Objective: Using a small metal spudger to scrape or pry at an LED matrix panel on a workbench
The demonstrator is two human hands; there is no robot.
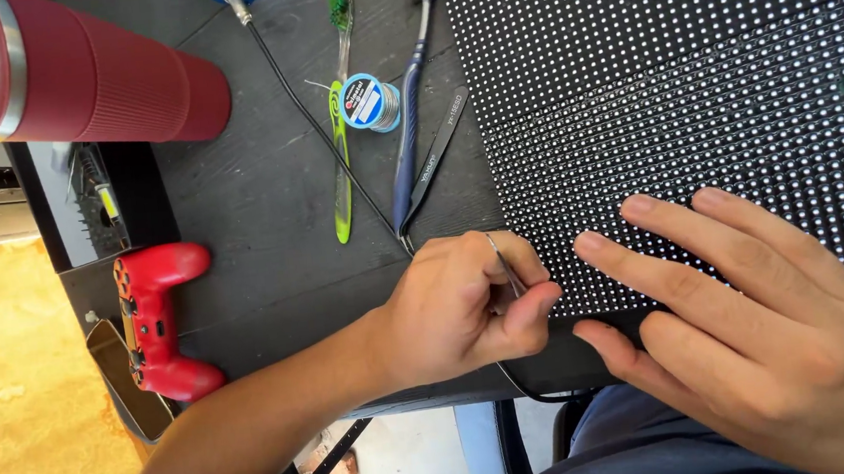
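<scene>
From above the person's hands, a lit LED matrix panel (pixel 692 95) lies flat on the dark worktable (pixel 259 200), rows of white dots glowing across most of its face. The left hand (pixel 458 309) is curled tight, thumb and forefinger pinching a pair of fine metal tweezers (pixel 507 265) whose tips sit right at the panel's near left edge, where the lit dots stop. The right hand (pixel 760 321) lies open, fingers spread and pressed flat on the panel's near corner, steadying it. To my eye the work is in the middle: the panel is powered and most dots shine, but the tweezers are at one spot, and whether anything there has been fixed I cannot tell. Off to the left lie a solder spool (pixel 369 102), a green toothbrush (pixel 340 153), a blue toothbrush (pixel 411 117), a second pair of black tweezers (pixel 438 150), a red game controller (pixel 156 323) and a red insulated tumbler (pixel 68 69).
</scene>
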